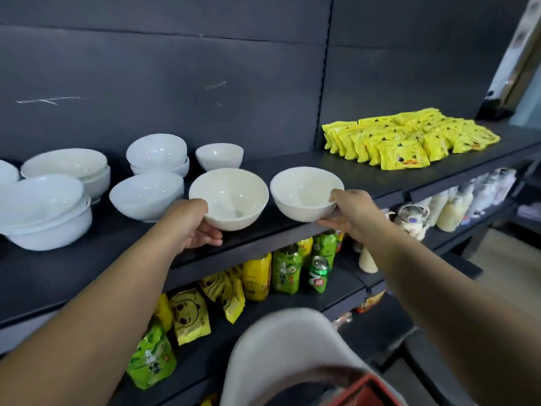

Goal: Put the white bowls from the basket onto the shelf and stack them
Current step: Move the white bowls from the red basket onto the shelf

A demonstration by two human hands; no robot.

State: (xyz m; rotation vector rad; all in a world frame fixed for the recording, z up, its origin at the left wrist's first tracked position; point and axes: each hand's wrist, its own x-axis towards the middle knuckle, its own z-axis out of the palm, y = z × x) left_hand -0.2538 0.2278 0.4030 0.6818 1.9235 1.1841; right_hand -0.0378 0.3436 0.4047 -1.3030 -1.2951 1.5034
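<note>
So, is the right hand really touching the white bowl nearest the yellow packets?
Touching. The head view shows the right hand gripping the bowl: its thumb lies over the rim and its fingers curl beneath the bowl's side.

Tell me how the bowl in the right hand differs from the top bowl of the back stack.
The right-hand bowl looks creamy; the top stacked bowl looks bluish white. The right-hand bowl stands upright and alone near the front of the shelf; the top stacked bowl tilts, nested in another. The right hand grips the first by its rim; nothing touches the second. Both are plain and empty.
</note>
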